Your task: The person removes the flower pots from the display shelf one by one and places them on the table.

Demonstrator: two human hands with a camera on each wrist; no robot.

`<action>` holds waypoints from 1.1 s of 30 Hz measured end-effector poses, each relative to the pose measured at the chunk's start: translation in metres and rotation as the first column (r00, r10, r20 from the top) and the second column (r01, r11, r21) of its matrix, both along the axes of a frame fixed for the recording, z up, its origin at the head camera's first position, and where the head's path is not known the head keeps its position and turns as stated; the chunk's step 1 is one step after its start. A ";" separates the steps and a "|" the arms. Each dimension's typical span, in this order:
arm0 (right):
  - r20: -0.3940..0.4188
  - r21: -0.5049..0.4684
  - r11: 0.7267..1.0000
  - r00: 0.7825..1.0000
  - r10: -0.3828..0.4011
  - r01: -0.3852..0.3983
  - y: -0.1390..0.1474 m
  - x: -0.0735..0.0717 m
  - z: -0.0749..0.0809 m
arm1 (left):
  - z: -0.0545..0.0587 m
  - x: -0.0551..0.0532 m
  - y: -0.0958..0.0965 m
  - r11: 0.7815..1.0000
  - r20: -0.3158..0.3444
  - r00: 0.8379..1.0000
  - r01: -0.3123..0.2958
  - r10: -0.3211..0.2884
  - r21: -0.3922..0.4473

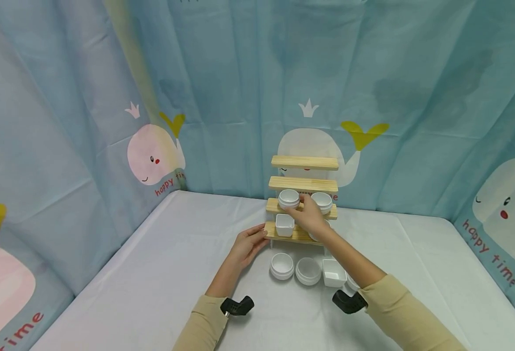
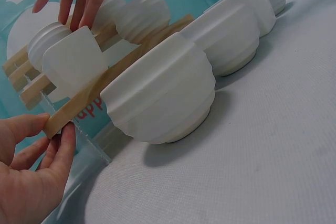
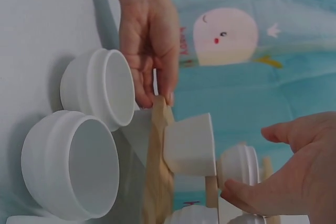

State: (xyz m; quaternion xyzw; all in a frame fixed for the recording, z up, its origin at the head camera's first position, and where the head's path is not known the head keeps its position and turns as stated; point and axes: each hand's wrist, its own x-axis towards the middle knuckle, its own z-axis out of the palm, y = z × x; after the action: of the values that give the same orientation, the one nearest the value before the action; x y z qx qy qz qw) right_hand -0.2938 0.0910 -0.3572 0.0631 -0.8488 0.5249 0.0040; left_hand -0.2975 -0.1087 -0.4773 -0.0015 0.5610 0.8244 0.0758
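A tiered stand with pale wooden shelves [image 1: 303, 184] stands against the curtain. My left hand [image 1: 245, 247] pinches the left end of its lowest shelf [image 2: 86, 95], thumb above and fingers below. On the shelf above, my right hand [image 1: 311, 218] reaches a round white bowl [image 1: 288, 199]. In the right wrist view its fingers [image 3: 239, 190] lie against that bowl, while another digit stands off from it. A second round bowl [image 1: 322, 202] sits to the right on the same shelf. The lowest shelf bears a square white bowl [image 1: 285, 225] and another bowl, mostly hidden behind my right hand.
In front of the stand, a row on the white tabletop [image 1: 187, 258] has a round bowl [image 1: 281, 266], another round bowl [image 1: 308, 271], a square bowl [image 1: 334, 273] and one partly hidden by my right forearm. A blue whale-print curtain [image 1: 222, 97] hangs behind and at both sides.
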 end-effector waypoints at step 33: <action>-0.187 -0.174 0.943 0.930 -0.315 0.285 -0.047 -0.013 -0.021 | -0.002 -0.002 -0.001 1.000 -0.006 1.000 0.001 -0.001 0.003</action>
State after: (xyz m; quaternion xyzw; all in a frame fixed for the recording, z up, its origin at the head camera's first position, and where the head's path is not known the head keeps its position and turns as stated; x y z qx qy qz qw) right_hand -0.3071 0.0443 -0.3784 -0.0126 -0.8032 0.5680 0.1792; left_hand -0.2996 -0.1099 -0.4797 0.0013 0.5598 0.8253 0.0745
